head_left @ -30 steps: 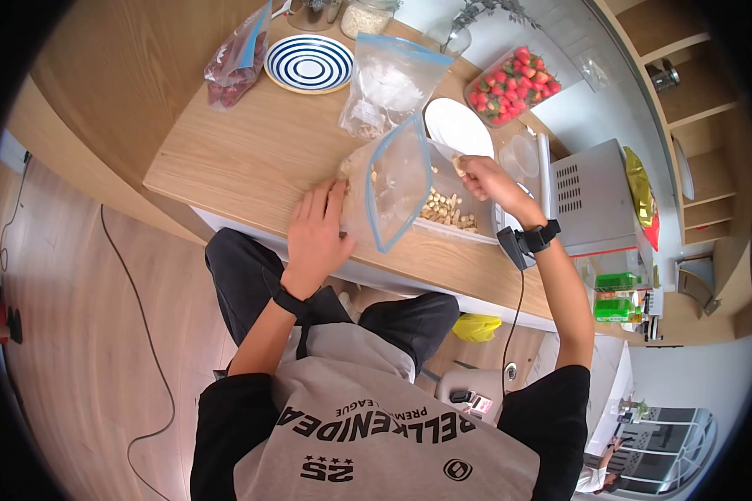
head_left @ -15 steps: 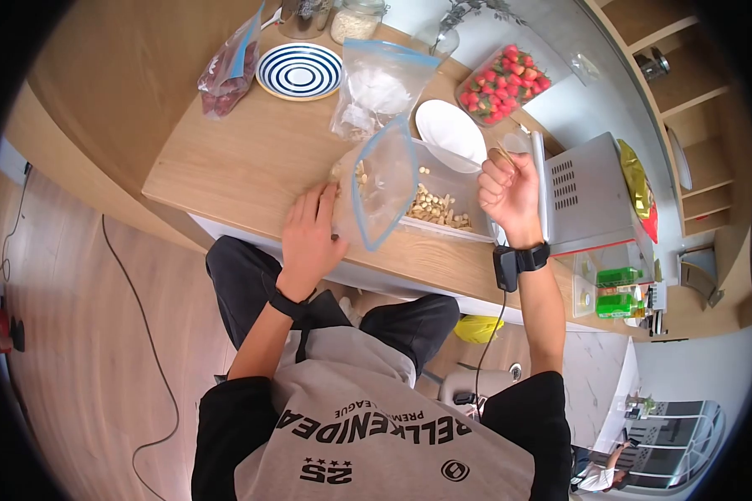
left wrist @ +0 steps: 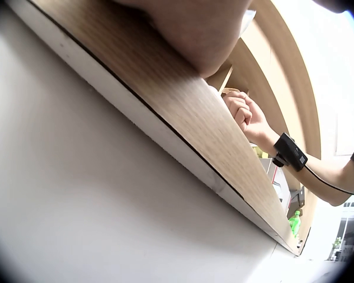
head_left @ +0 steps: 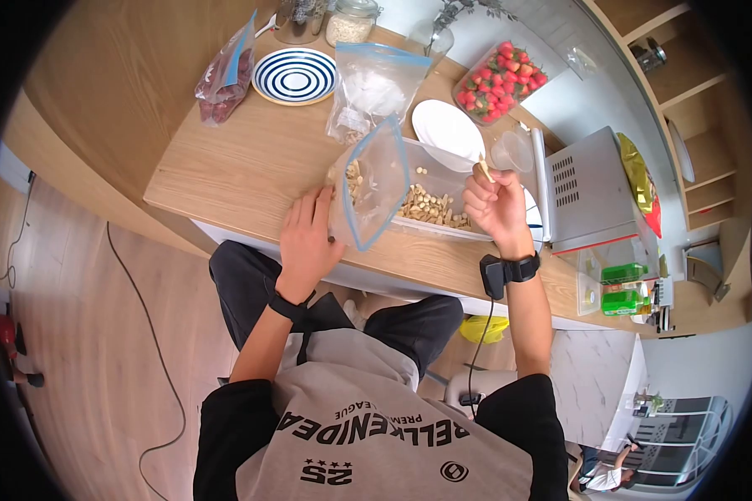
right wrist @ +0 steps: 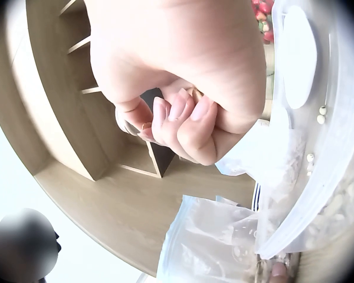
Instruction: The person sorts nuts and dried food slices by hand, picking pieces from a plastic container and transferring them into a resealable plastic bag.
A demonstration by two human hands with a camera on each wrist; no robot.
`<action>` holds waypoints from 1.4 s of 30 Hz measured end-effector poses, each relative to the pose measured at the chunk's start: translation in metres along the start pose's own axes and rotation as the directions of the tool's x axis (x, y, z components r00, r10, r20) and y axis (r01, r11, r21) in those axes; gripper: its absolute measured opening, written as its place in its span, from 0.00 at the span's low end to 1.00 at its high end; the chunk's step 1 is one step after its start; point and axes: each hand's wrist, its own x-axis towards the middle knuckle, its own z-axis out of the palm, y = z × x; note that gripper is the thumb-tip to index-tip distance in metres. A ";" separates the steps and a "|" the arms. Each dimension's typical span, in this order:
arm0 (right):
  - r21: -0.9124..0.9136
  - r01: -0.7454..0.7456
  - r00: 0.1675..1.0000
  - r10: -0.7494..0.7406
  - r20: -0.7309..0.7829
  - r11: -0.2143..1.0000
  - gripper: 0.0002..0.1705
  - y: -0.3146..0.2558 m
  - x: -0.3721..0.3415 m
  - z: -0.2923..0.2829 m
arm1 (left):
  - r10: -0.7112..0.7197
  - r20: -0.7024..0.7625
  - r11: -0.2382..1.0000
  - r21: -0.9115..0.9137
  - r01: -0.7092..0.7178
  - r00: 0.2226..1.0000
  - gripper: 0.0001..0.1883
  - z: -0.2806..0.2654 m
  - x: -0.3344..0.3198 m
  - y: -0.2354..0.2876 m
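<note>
My right hand (head_left: 497, 204) is raised over the right part of a clear plastic bin (head_left: 447, 159), pinching a small, pale beige, elongated piece (head_left: 483, 171) between thumb and fingers. Its other fingers are curled into the palm, as the right wrist view shows. Round cream-coloured seeds and beige pieces (head_left: 433, 207) lie inside the bin. At the bin's left, a blue-edged zip bag (head_left: 376, 184) stands with its mouth open and beige pieces inside. My left hand (head_left: 305, 242) rests with extended fingers against the bag's left side, near the counter's front edge.
Behind stand a second zip bag (head_left: 376, 92) with white contents, a white oval plate (head_left: 447, 134), a box of strawberries (head_left: 501, 83), a blue-ringed plate (head_left: 295, 77) and a bag of dark red contents (head_left: 226, 83). A grey appliance (head_left: 593, 188) stands at right.
My right hand has come up out of the bin with the beige piece and turned palm toward me. It then shifted slightly left and lower. My left hand stays at the bag.
</note>
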 end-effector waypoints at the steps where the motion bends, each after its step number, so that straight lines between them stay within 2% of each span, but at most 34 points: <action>1: 0.002 0.001 1.000 -0.001 -0.001 1.000 0.18 0.002 -0.001 0.002 | 0.002 0.000 1.000 0.004 -0.002 1.000 0.40 0.000 0.000 0.000; 3: -0.087 -0.021 0.995 0.012 -0.100 0.996 0.18 0.006 -0.002 0.006 | 0.002 -0.002 1.000 0.006 -0.002 1.000 0.40 0.000 0.000 0.001; 12: -0.318 -0.041 0.986 -0.013 -0.164 0.947 0.16 0.011 -0.005 0.011 | 0.000 -0.005 1.000 0.011 0.000 1.000 0.39 0.000 0.001 0.002; 16: -0.352 -0.026 0.983 -0.041 -0.181 0.936 0.12 0.012 -0.005 0.023 | 0.005 -0.003 1.000 0.009 -0.005 1.000 0.39 -0.002 0.001 0.002; 18: -0.461 -0.013 0.979 -0.082 -0.184 0.888 0.11 0.012 -0.005 0.028 | 0.005 -0.004 1.000 0.013 -0.005 1.000 0.39 -0.001 0.001 0.002; 25: -0.619 0.013 0.975 -0.148 -0.167 0.785 0.12 0.019 0.001 0.031 | 0.011 -0.023 1.000 0.006 -0.011 1.000 0.38 0.000 0.001 0.002; 27: -0.744 -0.033 0.960 -0.187 -0.209 0.667 0.12 0.020 0.000 0.036 | 0.009 -0.022 1.000 0.005 -0.009 1.000 0.38 0.000 0.001 0.001; 28: -0.745 -0.033 0.960 -0.187 -0.210 0.667 0.12 0.021 0.001 0.036 | 0.009 -0.019 1.000 0.004 -0.009 1.000 0.38 0.000 0.001 0.001; 30: -0.822 -0.018 0.955 -0.233 -0.183 0.569 0.13 0.025 0.002 0.034 | 0.011 -0.024 1.000 0.007 -0.011 1.000 0.38 -0.001 0.001 0.002; 31: -0.822 -0.020 0.955 -0.233 -0.185 0.569 0.13 0.025 0.001 0.034 | 0.014 -0.028 1.000 0.010 -0.014 1.000 0.38 -0.001 0.001 0.002; 33: -0.778 -0.118 0.942 -0.177 -0.284 0.617 0.11 0.025 0.001 0.034 | 0.012 -0.020 1.000 0.013 -0.012 1.000 0.38 0.000 0.001 0.001; 39: -0.721 -0.099 0.943 -0.168 -0.288 0.685 0.14 0.029 0.000 0.022 | 0.005 -0.008 1.000 0.018 -0.005 1.000 0.38 -0.001 0.000 0.001; 42: -0.732 -0.105 0.934 -0.185 -0.304 0.673 0.14 0.031 -0.001 0.020 | 0.007 -0.013 1.000 0.017 -0.007 1.000 0.38 -0.001 0.001 0.002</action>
